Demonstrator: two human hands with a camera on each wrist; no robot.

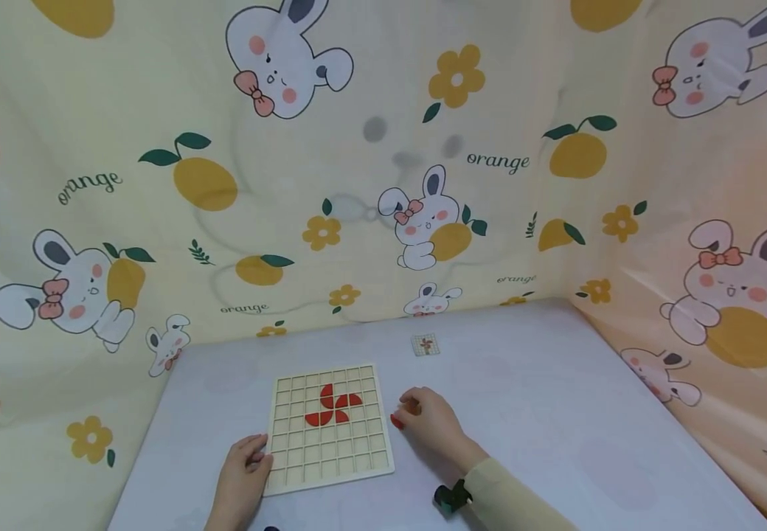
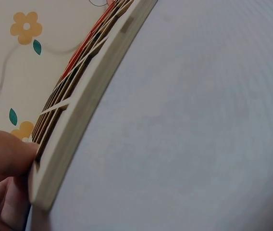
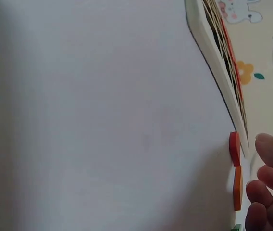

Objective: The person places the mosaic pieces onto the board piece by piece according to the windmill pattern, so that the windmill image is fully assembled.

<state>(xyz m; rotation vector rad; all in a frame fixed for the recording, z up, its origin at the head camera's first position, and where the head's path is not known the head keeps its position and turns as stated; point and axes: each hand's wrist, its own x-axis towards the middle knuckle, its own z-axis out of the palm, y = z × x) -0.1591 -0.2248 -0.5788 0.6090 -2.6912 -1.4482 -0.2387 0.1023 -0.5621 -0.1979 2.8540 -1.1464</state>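
Note:
A cream grid board (image 1: 330, 453) lies flat on the table, with several red quarter-round pieces (image 1: 320, 419) forming a pinwheel in its middle. My left hand (image 1: 240, 472) holds the board's left edge near the front corner; in the left wrist view one digit (image 2: 6, 154) lies on the rim. To the right of the board, my right hand (image 1: 431, 422) hovers with loosely bent fingers. Beside its fingertips lie a loose red piece (image 3: 234, 148) and an orange piece (image 3: 237, 187), apart from the fingers in the right wrist view. A green piece (image 3: 236, 227) shows only partly.
Behind the board lies a small card (image 1: 425, 344) printed with a red pinwheel on a grid. A pale table (image 1: 543, 413) carries everything. Patterned curtains (image 1: 357, 147) with rabbits and oranges stand behind and at both sides. A dark wrist camera (image 1: 452, 497) sits at the right sleeve.

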